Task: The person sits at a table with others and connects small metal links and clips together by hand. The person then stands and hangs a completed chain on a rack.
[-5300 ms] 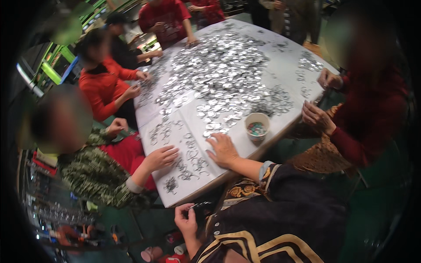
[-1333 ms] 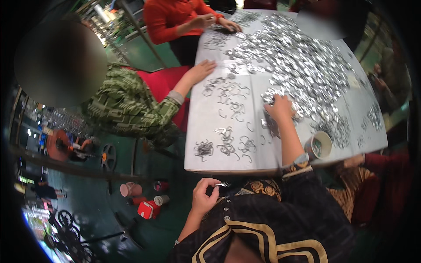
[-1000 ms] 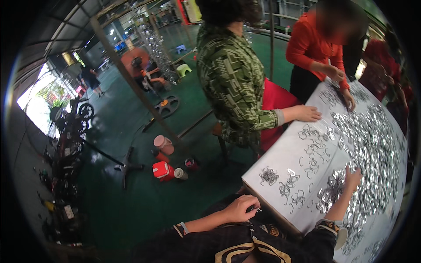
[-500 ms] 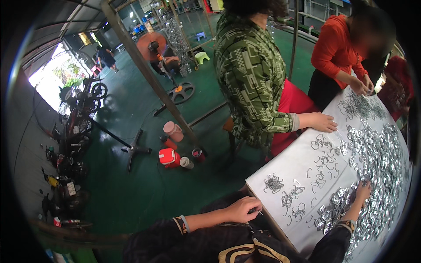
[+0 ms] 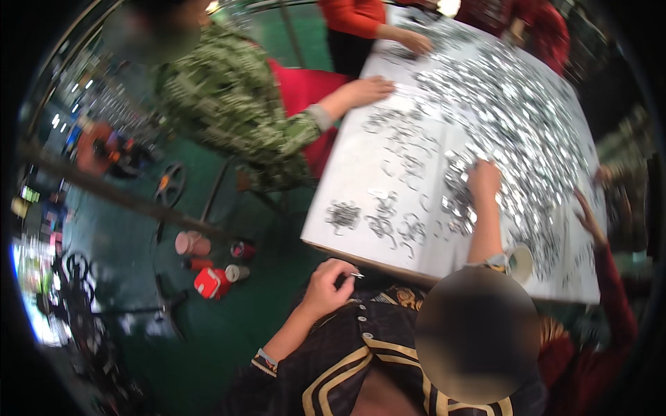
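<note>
"Where the green floor spreads out to your left, what stands directly before you?"

"Your white-covered table, set aslant, its near edge just ahead of your waist. At its left side, note the co-worker in a green patterned jacket, whose hand rests on the table's edge."

"And upon the table, in descending order of size?"

"First, your heap of silvery metal pieces, covering much of the far and right portions, its gleam blurred. Next, left of it, a loose band of curved wires, running from far to near over the white cover."

"How are your two hands disposed?"

"Your right hand reaches over the near left part of the heap, fingers bent downward among the pieces; blur hides the fingertips, so one cannot tell whether they are closed on anything. Your left hand is held just off the near edge, thumb and fingers pinched together."

"Which smaller items complete your view?"

"A pale cup near the right forearm, partly hidden; a red cooler box on the floor at left; a compact dark tangle of wires at the near left corner; and, smallest, the shiny sliver clamped at your left fingertips."
</note>
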A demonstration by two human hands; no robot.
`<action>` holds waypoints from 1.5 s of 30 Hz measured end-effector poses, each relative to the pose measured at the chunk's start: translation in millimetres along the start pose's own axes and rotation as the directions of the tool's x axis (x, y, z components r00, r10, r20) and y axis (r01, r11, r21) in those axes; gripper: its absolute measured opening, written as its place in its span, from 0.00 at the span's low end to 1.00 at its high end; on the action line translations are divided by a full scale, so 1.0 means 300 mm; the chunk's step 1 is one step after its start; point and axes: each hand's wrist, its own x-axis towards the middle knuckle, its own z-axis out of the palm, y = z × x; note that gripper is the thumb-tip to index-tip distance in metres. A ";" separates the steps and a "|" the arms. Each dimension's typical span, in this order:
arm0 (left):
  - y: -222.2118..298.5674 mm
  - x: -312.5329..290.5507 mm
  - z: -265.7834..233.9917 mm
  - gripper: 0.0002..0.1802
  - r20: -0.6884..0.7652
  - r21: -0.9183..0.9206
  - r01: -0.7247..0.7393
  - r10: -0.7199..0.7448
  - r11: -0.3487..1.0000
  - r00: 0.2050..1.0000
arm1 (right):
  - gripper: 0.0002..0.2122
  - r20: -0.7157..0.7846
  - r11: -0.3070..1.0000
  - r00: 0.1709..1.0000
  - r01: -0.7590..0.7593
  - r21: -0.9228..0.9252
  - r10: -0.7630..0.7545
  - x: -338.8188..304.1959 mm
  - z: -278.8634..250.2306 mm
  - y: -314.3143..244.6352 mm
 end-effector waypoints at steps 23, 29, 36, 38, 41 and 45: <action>0.009 -0.074 -0.025 0.08 0.000 0.023 -0.033 0.033 0.999 0.999 | 0.15 -0.185 0.997 0.983 0.002 0.075 0.012 -0.168 -0.104 0.063; 0.025 -0.069 -0.030 0.10 -0.024 0.039 -0.022 0.023 0.999 0.999 | 0.10 -0.120 0.998 0.992 0.022 -0.064 -0.030 -0.128 -0.102 0.033; 0.032 -0.063 -0.033 0.09 -0.018 0.025 -0.017 0.017 1.000 1.000 | 0.08 -0.212 0.882 0.977 0.096 0.462 0.004 -0.251 -0.209 -0.030; 0.037 -0.052 -0.030 0.09 0.001 0.018 -0.013 0.013 1.000 1.000 | 0.10 -0.128 0.586 0.985 0.173 0.792 -0.118 -0.317 -0.130 -0.002; 0.047 -0.043 -0.033 0.09 -0.003 0.040 -0.039 0.040 0.998 0.999 | 0.06 0.213 0.304 0.924 -0.114 0.946 -0.317 -0.542 -0.198 -0.157; 0.067 -0.026 -0.026 0.09 -0.010 0.044 -0.101 0.102 0.994 0.995 | 0.07 0.383 0.210 0.818 -0.322 0.923 -0.430 -0.728 -0.176 -0.238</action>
